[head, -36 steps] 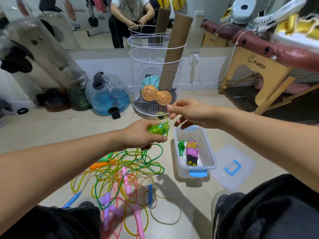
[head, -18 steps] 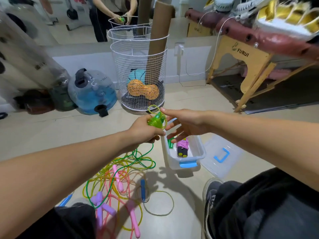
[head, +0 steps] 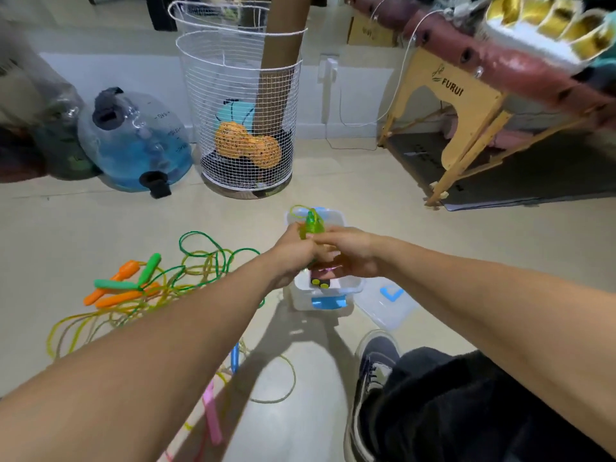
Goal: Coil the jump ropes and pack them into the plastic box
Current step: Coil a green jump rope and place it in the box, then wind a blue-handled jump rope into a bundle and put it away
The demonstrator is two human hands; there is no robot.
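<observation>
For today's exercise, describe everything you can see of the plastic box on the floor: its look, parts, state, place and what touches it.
The plastic box is a small, translucent white tub with a blue latch on its near end. It stands upright and open on the beige floor, in front of the wire basket. Its lid, clear with a blue handle, lies beside it. A coiled rope with black, yellow-tipped handles lies inside. Both hands hover over it with a green rope, hiding its middle.

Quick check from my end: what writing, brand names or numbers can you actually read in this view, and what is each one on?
"FURUI", with a small logo above it: on the wooden leg panel of the padded table.
Scale marks and numbers on the clear water jug: too blurred to read.
Print on the cardboard box by the wall: too blurred to read.
</observation>
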